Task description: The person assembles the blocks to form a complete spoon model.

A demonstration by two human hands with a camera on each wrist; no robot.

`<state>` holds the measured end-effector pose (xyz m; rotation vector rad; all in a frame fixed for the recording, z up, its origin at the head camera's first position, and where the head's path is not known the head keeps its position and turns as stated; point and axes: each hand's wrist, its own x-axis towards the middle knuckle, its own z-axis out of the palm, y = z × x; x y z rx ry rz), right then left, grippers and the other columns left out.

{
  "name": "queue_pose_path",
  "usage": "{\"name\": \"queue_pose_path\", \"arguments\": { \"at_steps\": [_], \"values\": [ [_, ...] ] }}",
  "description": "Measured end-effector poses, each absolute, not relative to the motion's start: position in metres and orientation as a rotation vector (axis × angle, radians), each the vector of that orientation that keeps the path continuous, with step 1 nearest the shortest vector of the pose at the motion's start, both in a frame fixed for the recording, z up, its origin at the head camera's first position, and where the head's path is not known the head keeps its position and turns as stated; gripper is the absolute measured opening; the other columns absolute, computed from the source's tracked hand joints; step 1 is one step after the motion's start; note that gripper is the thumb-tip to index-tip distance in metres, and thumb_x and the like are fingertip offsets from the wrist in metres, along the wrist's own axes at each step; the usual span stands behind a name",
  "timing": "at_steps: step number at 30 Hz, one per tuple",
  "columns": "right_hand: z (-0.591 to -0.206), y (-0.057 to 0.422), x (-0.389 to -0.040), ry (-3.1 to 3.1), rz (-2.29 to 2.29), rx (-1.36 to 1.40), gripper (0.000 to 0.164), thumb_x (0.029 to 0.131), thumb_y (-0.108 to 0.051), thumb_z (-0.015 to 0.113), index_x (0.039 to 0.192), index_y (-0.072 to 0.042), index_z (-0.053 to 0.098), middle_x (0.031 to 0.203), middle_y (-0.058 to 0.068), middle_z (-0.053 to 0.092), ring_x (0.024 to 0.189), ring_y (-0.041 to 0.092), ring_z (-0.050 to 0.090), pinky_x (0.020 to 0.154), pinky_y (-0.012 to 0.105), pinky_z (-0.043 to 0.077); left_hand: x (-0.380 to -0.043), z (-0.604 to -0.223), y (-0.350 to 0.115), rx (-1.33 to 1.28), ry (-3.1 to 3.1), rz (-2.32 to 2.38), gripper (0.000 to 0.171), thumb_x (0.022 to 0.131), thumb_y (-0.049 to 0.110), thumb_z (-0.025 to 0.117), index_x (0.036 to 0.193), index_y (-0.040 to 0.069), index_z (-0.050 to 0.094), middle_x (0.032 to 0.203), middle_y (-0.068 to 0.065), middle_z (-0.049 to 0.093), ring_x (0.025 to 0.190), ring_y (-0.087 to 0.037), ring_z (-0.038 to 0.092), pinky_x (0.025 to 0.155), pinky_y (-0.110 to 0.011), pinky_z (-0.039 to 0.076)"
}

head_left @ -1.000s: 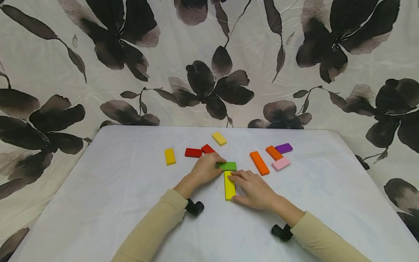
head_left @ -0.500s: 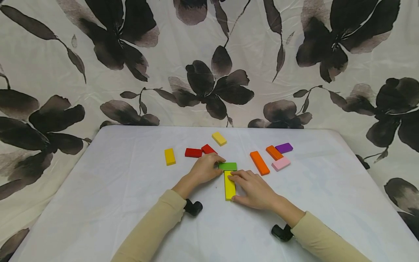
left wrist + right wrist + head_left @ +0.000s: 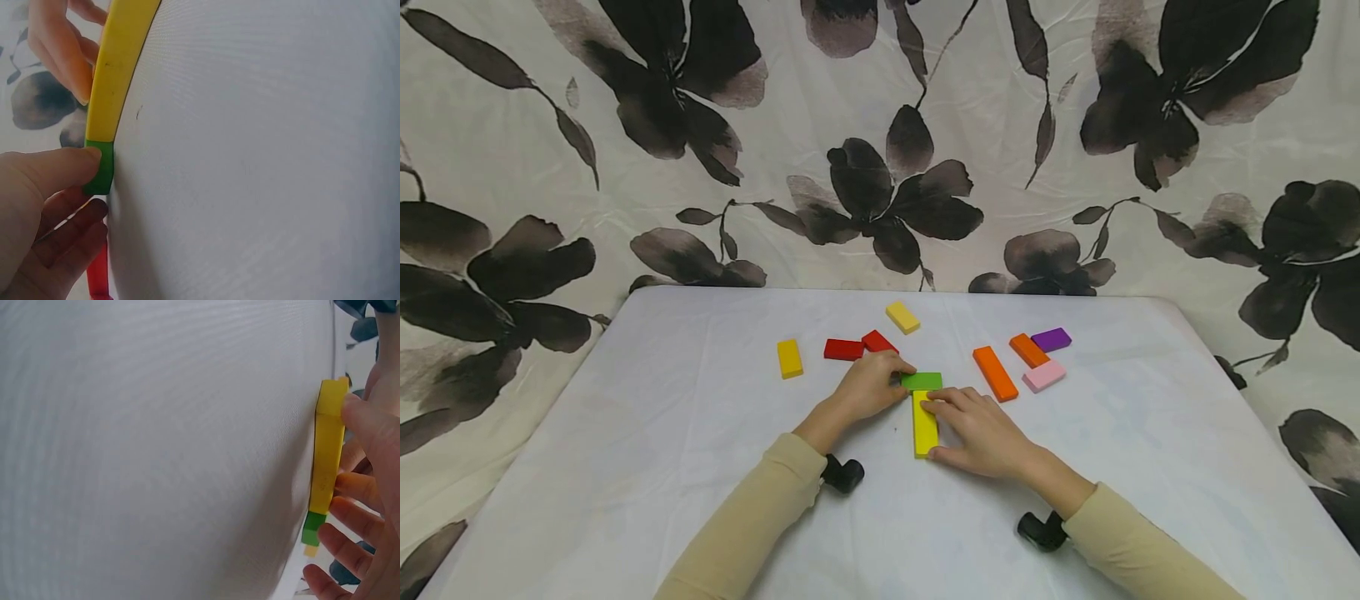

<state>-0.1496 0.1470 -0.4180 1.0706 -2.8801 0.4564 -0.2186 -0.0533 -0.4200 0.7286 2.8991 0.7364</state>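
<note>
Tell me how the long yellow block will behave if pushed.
The yellow block looks stiff, judging by its straight edges in the head view. Lying flat, it probably won't roll or tip. Pushed forward, it would likely shove the green block at its far end.

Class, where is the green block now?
In the head view, the green block lies just right of centre, at the far end of the long yellow block, its left end held by the left hand.

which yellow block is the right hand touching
The long yellow block meeting the green block; the two other yellow blocks are shorter and lie apart, untouched.
</note>
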Motion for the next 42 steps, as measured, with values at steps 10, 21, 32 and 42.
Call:
{"name": "queue_pose_path", "arguments": {
  "at_steps": [10, 21, 32, 42],
  "values": [
    [-0.418, 0.146, -0.15, -2.883, 0.468, 1.065, 0.062, 0.078, -0.044, 0.068, 0.13, -0.013, 0.053, 0.13, 0.006, 0.05, 0.115, 0.023, 0.047, 0.091, 0.039, 0.044, -0.221, -0.421, -0.054, 0.743, 2.884, 0.752, 0.031, 0.08, 0.013, 0.069, 0.111, 0.013, 0.068, 0.102, -0.001, 0.064, 0.091, -0.012, 0.058, 0.083, -0.026, 0.049],
    [-0.415, 0.146, -0.149, -2.877, 0.489, 1.052, 0.061, 0.079, -0.041, 0.069, 0.131, -0.014, 0.052, 0.131, 0.006, 0.049, 0.115, 0.023, 0.047, 0.091, 0.039, 0.044, -0.222, -0.422, -0.055, 0.712, 2.867, 0.789, 0.031, 0.08, 0.013, 0.07, 0.11, 0.014, 0.069, 0.101, 0.0, 0.064, 0.09, -0.012, 0.057, 0.083, -0.026, 0.049],
    [-0.403, 0.16, -0.151, -2.82, 0.582, 0.852, 0.053, 0.079, -0.03, 0.071, 0.127, -0.014, 0.055, 0.124, 0.001, 0.055, 0.112, 0.02, 0.052, 0.093, 0.041, 0.045, -0.222, -0.423, -0.054, 0.698, 2.863, 0.799, 0.031, 0.079, 0.014, 0.071, 0.11, 0.013, 0.069, 0.1, -0.001, 0.064, 0.087, -0.012, 0.056, 0.082, -0.026, 0.049],
    [-0.393, 0.189, -0.16, -2.772, 0.777, 0.657, 0.051, 0.08, -0.021, 0.071, 0.126, -0.008, 0.054, 0.119, 0.01, 0.058, 0.108, 0.028, 0.051, 0.092, 0.047, 0.044, -0.222, -0.425, -0.054, 0.647, 2.845, 0.847, 0.032, 0.079, 0.012, 0.071, 0.11, 0.013, 0.068, 0.102, 0.0, 0.064, 0.088, -0.012, 0.056, 0.082, -0.025, 0.05]
  ]
}}
